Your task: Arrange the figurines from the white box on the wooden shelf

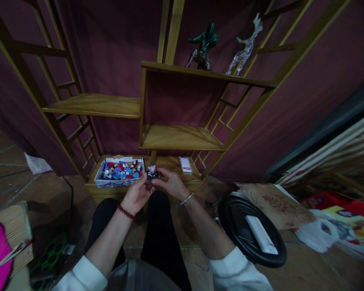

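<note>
A small figurine [152,171] with a white head and a dark body and base is held up between both my hands, above my knees. My left hand [138,193] has its fingers closed on the base from the left. From the right, my right hand [171,184] grips the same figurine with thumb and fingers. Just left of my hands, a shallow cardboard box [115,183] full of small red, blue and white figures and pieces sits on the lowest shelf [162,163]. The figurine's underside is hidden by my fingers.
A wooden shelf unit [182,137] stands ahead, with a green figure [204,46] and a clear statue [245,48] on its upper board. A white card [186,165] lies on the lowest shelf. Right of my legs are a black coiled hose [279,246] and plastic bags [315,232].
</note>
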{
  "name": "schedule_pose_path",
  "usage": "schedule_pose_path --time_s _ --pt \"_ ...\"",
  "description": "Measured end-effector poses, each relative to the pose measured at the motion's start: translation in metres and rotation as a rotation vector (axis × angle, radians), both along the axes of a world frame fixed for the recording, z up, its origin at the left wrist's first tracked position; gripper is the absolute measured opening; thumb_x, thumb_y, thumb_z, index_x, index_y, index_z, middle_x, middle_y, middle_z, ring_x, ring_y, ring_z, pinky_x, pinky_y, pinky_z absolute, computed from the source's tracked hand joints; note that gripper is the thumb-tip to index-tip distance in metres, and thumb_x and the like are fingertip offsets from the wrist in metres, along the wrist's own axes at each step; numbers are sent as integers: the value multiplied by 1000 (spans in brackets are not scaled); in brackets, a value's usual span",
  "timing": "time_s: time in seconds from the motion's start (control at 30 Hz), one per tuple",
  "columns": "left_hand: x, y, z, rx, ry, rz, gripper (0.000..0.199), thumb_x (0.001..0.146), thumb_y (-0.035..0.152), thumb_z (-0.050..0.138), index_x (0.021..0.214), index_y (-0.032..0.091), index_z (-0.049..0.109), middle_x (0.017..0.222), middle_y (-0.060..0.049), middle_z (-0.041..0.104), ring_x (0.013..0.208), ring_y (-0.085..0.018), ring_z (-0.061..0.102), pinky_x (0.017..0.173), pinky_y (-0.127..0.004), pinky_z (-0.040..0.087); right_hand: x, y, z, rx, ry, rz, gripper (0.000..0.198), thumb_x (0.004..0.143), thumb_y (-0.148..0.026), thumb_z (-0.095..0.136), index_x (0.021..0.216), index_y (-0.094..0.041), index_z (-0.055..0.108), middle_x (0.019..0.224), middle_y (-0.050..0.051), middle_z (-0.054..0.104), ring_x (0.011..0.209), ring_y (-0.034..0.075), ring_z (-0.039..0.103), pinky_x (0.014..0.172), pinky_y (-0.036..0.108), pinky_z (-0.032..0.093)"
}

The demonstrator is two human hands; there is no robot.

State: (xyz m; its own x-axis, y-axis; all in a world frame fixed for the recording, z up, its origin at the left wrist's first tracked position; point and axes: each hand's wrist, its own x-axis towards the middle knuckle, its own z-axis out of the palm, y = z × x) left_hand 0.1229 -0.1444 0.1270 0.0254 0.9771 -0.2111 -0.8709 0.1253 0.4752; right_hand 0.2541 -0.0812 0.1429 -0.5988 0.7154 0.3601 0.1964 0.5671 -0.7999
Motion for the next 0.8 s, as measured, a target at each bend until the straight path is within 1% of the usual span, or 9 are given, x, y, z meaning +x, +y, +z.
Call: schedule_pose_path --time_s 0.13,0.3,0.47,0.6,0.7,0.8 --pt "3 7 3 15 28 -20 9 76 22 58 80 14 58 79 -5 62 65 -9 56 54 -19 44 3 7 -5 -27 12 -26 44 69 -40 62 109 -20 56 97 3 62 85 15 56 79 29 44" --pt "6 17 7 -4 82 9 10 77 21 56 82 13 59 80 -5 64 66 -10 58 54 -20 47 4 16 -6 -34 56 -60 43 68 -38 63 107 -20 56 101 4 61 88 15 56 80 29 44" --pt "10 27 16 -37 105 42 6 76 17 57 79 12 59 79 -5 64 66 -11 60 58 -22 50 8 24 -1 -15 66 -79 41 68 -37 63 105 -20 56 100 4 62 89 15 57 82 31 44" --pt "12 33 23 -36 155 41 7 74 17 59 79 12 59 80 -5 64 66 -12 60 58 -24 51 11 29 4 -1 50 -99 40 69 -38 63 105 -20 56 98 4 62 87 15 57 81 31 45" --pt "14 40 26 -42 182 46 9 72 18 62 77 11 59 75 -4 63 63 -11 58 55 -23 49 12 33 6 10 64 -106 41 70 -38 62 106 -20 55 100 5 62 88 15 57 82 31 45" --pt "16 46 29 -67 190 105 10 67 17 66 70 11 58 64 -1 60 56 -8 56 50 -19 45 13 39 5 27 70 -137 41 69 -39 62 106 -20 56 99 4 62 88 16 58 81 31 46"
